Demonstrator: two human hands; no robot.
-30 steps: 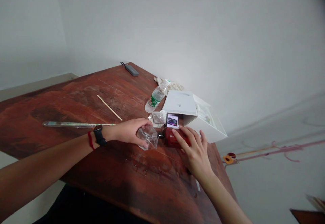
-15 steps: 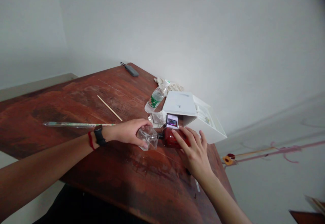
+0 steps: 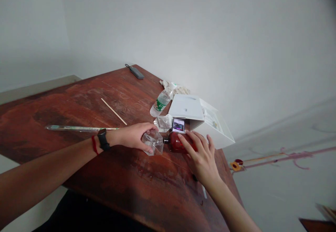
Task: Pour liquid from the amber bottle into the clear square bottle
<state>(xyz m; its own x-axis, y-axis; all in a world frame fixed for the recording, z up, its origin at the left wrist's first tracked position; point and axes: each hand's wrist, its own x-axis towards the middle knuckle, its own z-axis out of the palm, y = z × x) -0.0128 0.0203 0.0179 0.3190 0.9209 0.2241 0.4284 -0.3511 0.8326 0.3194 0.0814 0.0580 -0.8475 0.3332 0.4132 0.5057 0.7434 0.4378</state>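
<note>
My left hand (image 3: 132,136) is wrapped round a small clear angular container (image 3: 156,147), held low over the wooden table (image 3: 118,176). My right hand (image 3: 203,156) grips a dark red bottle (image 3: 175,143) that lies tipped on its side. The bottle's black neck points left and meets the mouth of the clear container; whether liquid is flowing cannot be made out. Wet reddish spots show on the tabletop just in front of the two.
Behind my hands stand a water bottle (image 3: 162,102) with a green label, a small clear packet (image 3: 164,122) and a white box (image 3: 186,106). A thin wooden stick (image 3: 113,111), a wrapped long item (image 3: 70,128) and a grey device (image 3: 136,72) lie further left.
</note>
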